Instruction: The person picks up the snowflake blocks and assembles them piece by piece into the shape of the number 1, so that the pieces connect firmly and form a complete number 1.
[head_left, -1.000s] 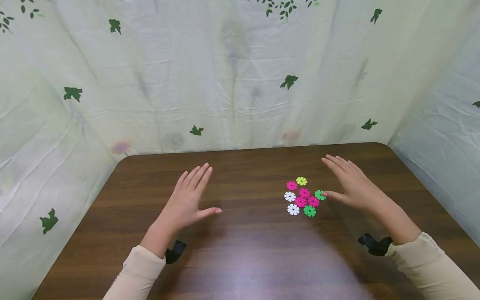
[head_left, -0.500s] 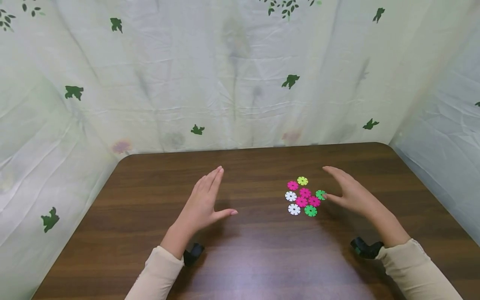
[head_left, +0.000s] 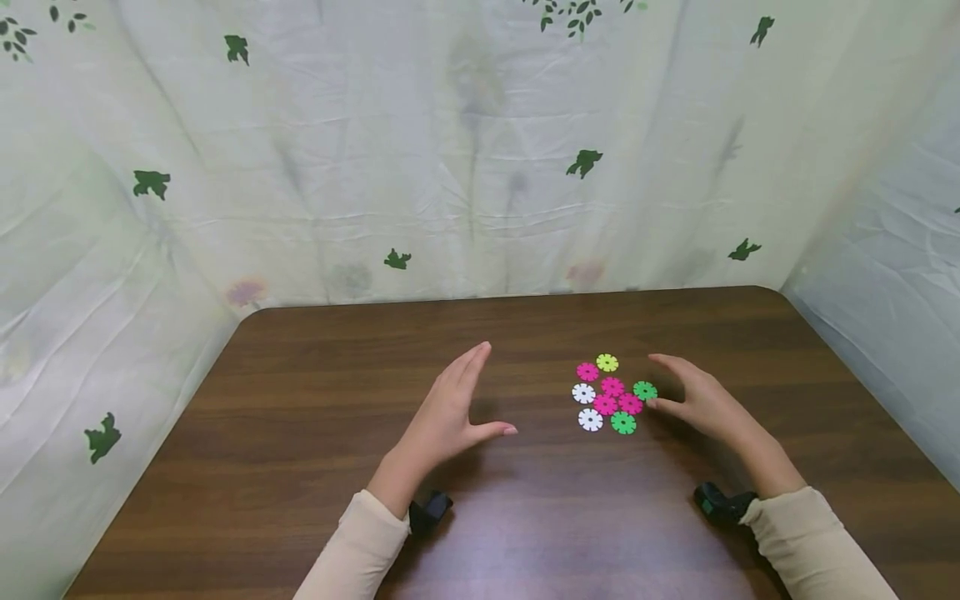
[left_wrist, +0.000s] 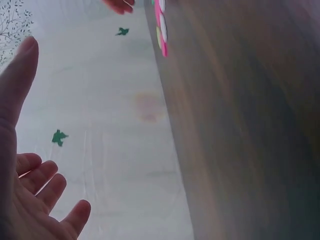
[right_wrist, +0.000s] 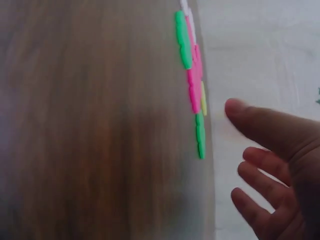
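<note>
Several flat, notched plastic discs lie in a loose cluster right of the table's middle: a yellow disc (head_left: 607,362) at the far end, white discs (head_left: 590,419) on the left, pink discs (head_left: 612,387) in the middle and green discs (head_left: 623,422) at the near and right sides. My left hand (head_left: 442,417) hovers to the left of the cluster, fingers extended and thumb spread, holding nothing. On the other side my right hand (head_left: 701,402) hangs with fingers slightly bent, its thumb tip beside the right green disc (head_left: 645,391). In the right wrist view its palm (right_wrist: 280,190) holds nothing.
The brown wood table (head_left: 300,467) has rounded far corners. A pale curtain (head_left: 337,167) with green leaf shapes rises behind it and along both sides. Black wrist cameras (head_left: 723,504) sit below both wrists.
My left hand has moved right, toward the discs, its fingers closer together. My right hand has come slightly nearer and lower, with fingers more bent. The discs stay in place.
</note>
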